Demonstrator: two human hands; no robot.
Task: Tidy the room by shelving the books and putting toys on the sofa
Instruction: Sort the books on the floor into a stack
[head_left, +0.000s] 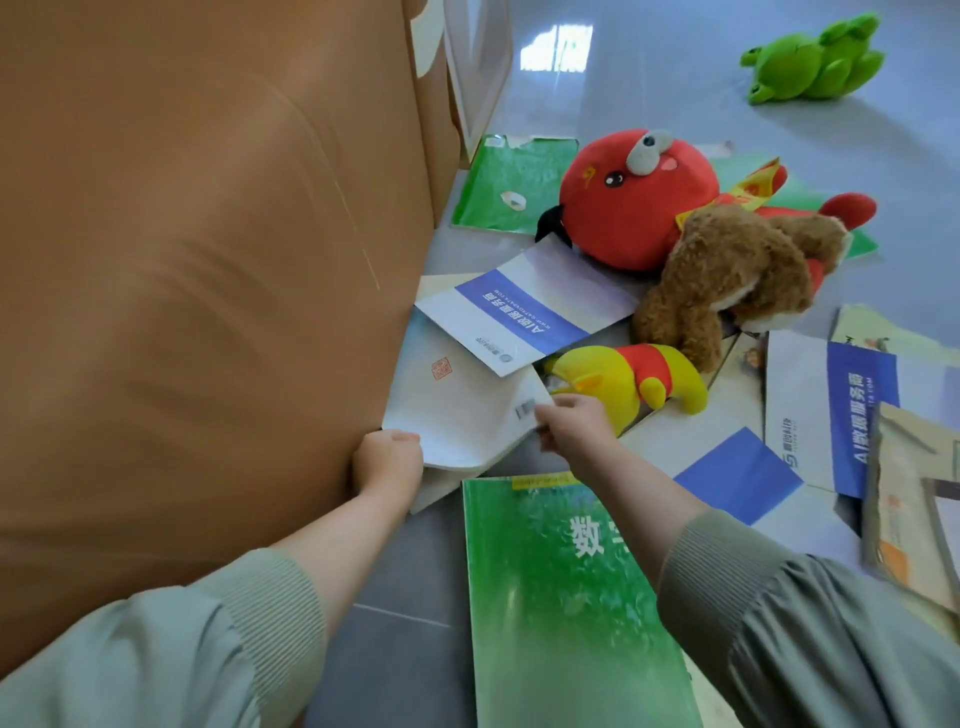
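Observation:
A white book (457, 410) with a small red stamp lies on the floor against the brown sofa (197, 291). My left hand (387, 462) grips its near left corner and my right hand (571, 428) pinches its right edge. A blue-and-white booklet (524, 306) lies partly on top of it. A large green book (566, 597) lies just in front of me. Toys sit close by: a yellow-and-red plush (634, 382), a brown bear (737, 275) and a big red plush (623, 202). A green frog plush (815, 60) lies far right.
More books cover the floor: a green one (498, 182) by the sofa's end, blue-and-white ones (831, 410) and a beige one (914, 499) at the right. A white shelf leg (478, 67) stands beyond the sofa. Grey floor tiles (400, 623) show between my arms.

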